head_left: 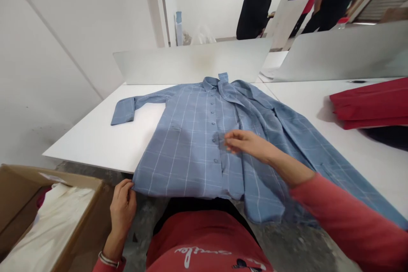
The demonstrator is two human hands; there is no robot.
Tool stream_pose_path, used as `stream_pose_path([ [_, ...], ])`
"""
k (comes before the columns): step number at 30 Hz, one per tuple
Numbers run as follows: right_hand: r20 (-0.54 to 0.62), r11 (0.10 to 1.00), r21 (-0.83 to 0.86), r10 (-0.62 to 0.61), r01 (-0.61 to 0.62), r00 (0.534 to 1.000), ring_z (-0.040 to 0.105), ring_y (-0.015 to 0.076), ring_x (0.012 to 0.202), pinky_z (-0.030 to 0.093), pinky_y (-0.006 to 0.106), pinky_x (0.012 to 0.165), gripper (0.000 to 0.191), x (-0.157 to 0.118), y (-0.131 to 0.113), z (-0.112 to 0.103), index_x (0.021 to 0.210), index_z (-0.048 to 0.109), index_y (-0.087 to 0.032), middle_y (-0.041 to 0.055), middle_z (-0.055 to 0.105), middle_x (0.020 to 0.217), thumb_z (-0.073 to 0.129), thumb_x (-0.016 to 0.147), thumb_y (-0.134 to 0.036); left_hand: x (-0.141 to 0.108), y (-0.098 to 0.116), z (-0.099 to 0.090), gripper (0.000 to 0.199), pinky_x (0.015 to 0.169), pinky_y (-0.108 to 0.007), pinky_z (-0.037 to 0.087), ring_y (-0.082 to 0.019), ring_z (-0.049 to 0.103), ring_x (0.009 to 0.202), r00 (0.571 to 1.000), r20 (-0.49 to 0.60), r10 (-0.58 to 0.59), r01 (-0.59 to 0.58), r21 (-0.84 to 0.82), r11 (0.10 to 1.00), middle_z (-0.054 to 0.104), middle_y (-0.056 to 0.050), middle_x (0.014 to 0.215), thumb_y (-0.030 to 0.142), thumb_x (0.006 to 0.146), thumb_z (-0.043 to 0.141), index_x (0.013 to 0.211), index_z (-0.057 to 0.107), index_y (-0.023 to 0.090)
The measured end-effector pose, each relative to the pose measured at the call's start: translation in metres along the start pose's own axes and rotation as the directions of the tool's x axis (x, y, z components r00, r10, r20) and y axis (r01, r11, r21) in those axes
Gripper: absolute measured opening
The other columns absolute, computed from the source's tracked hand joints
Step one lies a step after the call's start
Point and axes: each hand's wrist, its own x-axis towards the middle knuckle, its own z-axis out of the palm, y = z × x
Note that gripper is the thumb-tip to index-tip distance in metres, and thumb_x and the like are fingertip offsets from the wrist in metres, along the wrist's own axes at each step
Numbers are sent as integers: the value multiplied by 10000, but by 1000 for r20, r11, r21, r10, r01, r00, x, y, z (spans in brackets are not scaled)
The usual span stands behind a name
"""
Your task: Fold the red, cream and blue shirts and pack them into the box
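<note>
A blue shirt (188, 144) with white check lines lies front up on the white table (95, 136), its buttoned placket near the middle. One sleeve stretches to the left with its cuff turned; the right side lies in loose folds and overhangs the near edge. At the lower left corner of the hem, my left hand (123, 206) pinches the cloth. My right hand (244, 142) is above the placket beside the buttons, its fingers curled together and slightly blurred. Whatever they may hold is too small or hidden to make out.
An open cardboard box (92, 185) with cream cloth (60, 216) stands at lower left. Folded red garments (369, 104) lie on the right of the table. Low pale panels (194, 63) border the back edge. Several people (256, 4) are beyond them.
</note>
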Motion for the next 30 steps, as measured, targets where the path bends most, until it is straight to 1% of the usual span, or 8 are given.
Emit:
stream_pose_path([
  [5, -134, 947, -313, 36, -77, 990, 595, 154, 736, 464, 228, 619, 227, 81, 2, 8, 1004, 508, -104, 111, 611, 849, 434, 789, -89, 3, -4, -3, 166, 718, -280, 475, -170, 582, 802, 999, 25, 40, -41, 31, 999, 583, -90, 912, 220, 846, 391, 867, 536, 141],
  [9, -185, 870, -487, -21, -73, 982, 558, 227, 907, 430, 291, 747, 233, 105, 5, 12, 927, 563, -116, 144, 605, 922, 453, 735, -45, 2, -9, -6, 171, 702, -285, 474, -176, 587, 793, 997, 52, 65, -69, 75, 995, 584, -82, 919, 239, 854, 385, 874, 532, 155],
  [12, -143, 841, -541, -62, -26, 988, 556, 218, 891, 416, 284, 759, 216, 101, 4, 6, 910, 578, -139, 114, 614, 911, 471, 731, -82, 3, -20, -8, 180, 676, -288, 482, -177, 594, 784, 981, 136, 135, -148, 91, 985, 579, -80, 939, 247, 852, 369, 888, 526, 166],
  [15, -106, 838, -544, -106, 31, 989, 561, 194, 839, 415, 267, 752, 216, 81, 3, -13, 943, 573, -155, 81, 619, 900, 496, 742, -152, 13, -38, -14, 185, 684, -320, 496, -206, 594, 841, 926, 239, 294, -308, 24, 951, 555, -104, 1020, 239, 815, 371, 907, 518, 174],
  [19, -188, 885, -464, -144, 42, 971, 557, 169, 760, 428, 278, 728, 205, 36, 17, -55, 932, 552, -156, 75, 612, 904, 448, 771, -228, 55, -41, -24, 263, 733, -428, 494, -269, 571, 917, 902, 261, 345, -343, -55, 938, 508, -90, 1147, 265, 755, 412, 1000, 502, 235],
  [24, -424, 961, -274, -89, -34, 901, 564, 181, 712, 464, 322, 679, 351, -29, 62, -94, 954, 542, -160, 72, 607, 871, 427, 757, -428, 144, 19, -9, 200, 737, -463, 492, -274, 566, 902, 889, 181, 421, -405, -120, 906, 547, 34, 1081, 347, 748, 424, 920, 523, 370],
  [28, -593, 995, -42, 50, -93, 804, 589, 205, 723, 494, 325, 630, 461, -78, 98, -92, 963, 559, -186, 71, 625, 880, 514, 667, -537, 208, 84, 34, 157, 839, -388, 481, -240, 560, 967, 713, 184, 677, -629, -259, 733, 577, -36, 1061, 244, 771, 445, 867, 569, 257],
  [30, -642, 992, 53, 123, -116, 757, 603, 221, 743, 509, 320, 614, 474, -101, 107, -84, 938, 572, -201, 78, 636, 878, 551, 627, -557, 231, 114, 63, 186, 853, -390, 460, -242, 554, 972, 652, 247, 716, -641, -325, 696, 583, -80, 1056, 221, 799, 406, 845, 585, 206],
])
